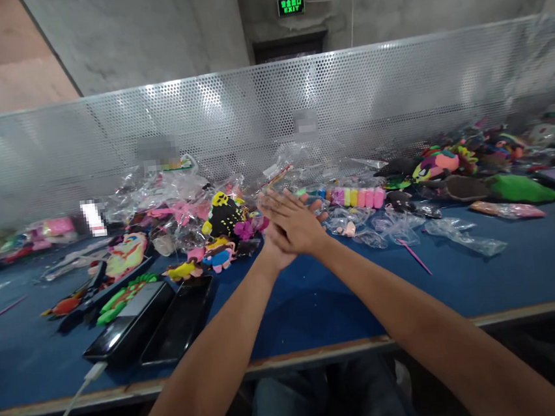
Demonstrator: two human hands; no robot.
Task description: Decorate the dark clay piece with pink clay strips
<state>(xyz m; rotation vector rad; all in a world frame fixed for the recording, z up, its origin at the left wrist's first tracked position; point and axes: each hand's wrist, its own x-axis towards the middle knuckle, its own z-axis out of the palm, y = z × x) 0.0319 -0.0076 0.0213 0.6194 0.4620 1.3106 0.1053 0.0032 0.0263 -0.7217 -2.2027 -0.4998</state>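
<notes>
My right hand (299, 224) lies palm-down across my left hand (279, 248), above the blue table. Both hands have their fingers stretched out, and the left fingertips show past the far side of the right hand. Whatever may be between the palms is hidden. Just left of the hands sits a black clay figure (227, 219) with yellow dots and a yellow skull shape, next to a purple clay piece (243, 229). To their right is a row of coloured clay blocks (358, 197) in clear wrapping.
A black phone (179, 322) and a cabled black device (126, 324) lie front left. Clay figures (127, 255) and plastic bags (172, 185) crowd the back. A purple stick (414, 257) lies right. Behind the blue table (317, 309) rises a perforated metal screen (228, 108).
</notes>
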